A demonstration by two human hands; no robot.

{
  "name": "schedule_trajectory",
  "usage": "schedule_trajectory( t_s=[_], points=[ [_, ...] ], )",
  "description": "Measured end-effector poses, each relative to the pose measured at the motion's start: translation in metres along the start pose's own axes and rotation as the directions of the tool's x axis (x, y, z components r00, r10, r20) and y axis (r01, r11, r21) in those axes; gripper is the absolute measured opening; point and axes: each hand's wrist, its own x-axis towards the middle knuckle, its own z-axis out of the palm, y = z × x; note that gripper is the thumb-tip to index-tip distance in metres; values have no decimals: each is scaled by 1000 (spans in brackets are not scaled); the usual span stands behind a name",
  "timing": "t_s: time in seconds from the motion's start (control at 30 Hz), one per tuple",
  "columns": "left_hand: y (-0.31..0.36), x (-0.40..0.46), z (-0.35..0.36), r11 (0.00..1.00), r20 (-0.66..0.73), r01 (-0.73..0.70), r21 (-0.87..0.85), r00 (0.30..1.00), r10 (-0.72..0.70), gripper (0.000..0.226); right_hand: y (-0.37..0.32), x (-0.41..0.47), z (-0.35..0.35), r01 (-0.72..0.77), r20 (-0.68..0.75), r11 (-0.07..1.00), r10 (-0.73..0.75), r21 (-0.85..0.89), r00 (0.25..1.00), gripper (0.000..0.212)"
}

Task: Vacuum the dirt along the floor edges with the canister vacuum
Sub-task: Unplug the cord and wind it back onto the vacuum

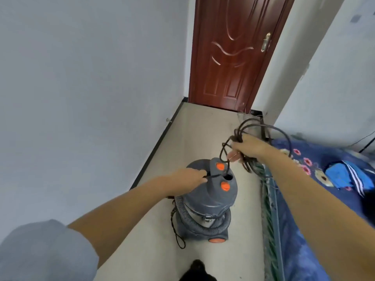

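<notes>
Canister vacuum: cord in hand, no cleaning begun.
My right fingers clench the coiled power cord above it; my left fingers pinch a strand at its lid. It stands beside the bed, hose wrapped, floor edges untouched.

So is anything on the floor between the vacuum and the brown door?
Nothing visible: the floor from the canister vacuum to the door looks bare. The cord is bunched up in the right hand, off the floor; the left hand rests on the vacuum's top.
</notes>
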Motion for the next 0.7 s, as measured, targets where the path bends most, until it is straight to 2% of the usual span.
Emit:
schedule_trajectory(
  t_s=[0.03, 0.1, 0.17, 0.27, 0.3, 0.37, 0.4, 0.43, 0.47, 0.5, 0.57, 0.63, 0.7],
  points=[
    [-2, 12, -8, 999, -33, -5, -41, 999, 4, 25, 6, 5, 13, 11, 158, 999, -6, -34, 987, 26],
    [-14, 38, -20, 987, -106, -8, -163, 994, -10, 26, 18, 15, 29, 4, 373, 998, -26, 61, 927, 26],
    [-31, 65, -20, 969, -165, -28, -247, 986, -14, 29, 30, 34, 34, -48, 473, 969, -76, 244, 878, 35],
    [-46, 103, -6, 888, -223, -29, -460, 971, -84, 27, 47, 63, 30, -207, 534, 847, -105, 491, 839, 38],
    [-47, 115, -2, 811, -197, 3, -586, 969, -146, 19, 51, 72, 25, -242, 564, 809, -131, 536, 815, 34],
    [-47, 137, 8, 569, -63, 82, -818, 971, -230, 5, 63, 94, 13, -294, 631, 740, -220, 605, 744, 36],
    [-49, 149, 11, 468, -2, 105, -878, 975, -222, 15, 71, 106, 8, -316, 654, 705, -272, 634, 706, 38],
    [-52, 161, 14, 413, 44, 121, -903, 981, -190, 33, 80, 116, 6, -341, 669, 673, -310, 656, 676, 37],
    [-55, 173, 16, 416, 89, 146, -898, 984, -154, 44, 88, 125, 5, -364, 679, 646, -337, 671, 652, 31],
    [-58, 183, 18, 439, 133, 171, -882, 984, -117, 39, 98, 132, 6, -383, 686, 627, -353, 678, 637, 26],
    [-65, 203, 22, 514, 253, 249, -821, 965, -65, 5, 114, 142, 11, -419, 664, 569, -331, 708, 671, 23],
    [-76, 220, 36, 557, 364, 336, -759, 929, -64, 23, 129, 149, 20, -445, 593, 479, -217, 756, 775, 24],
    [-92, 232, 56, 550, 465, 418, -722, 883, -61, 31, 139, 155, 30, -435, 497, 462, -15, 773, 868, 25]
  ],
)
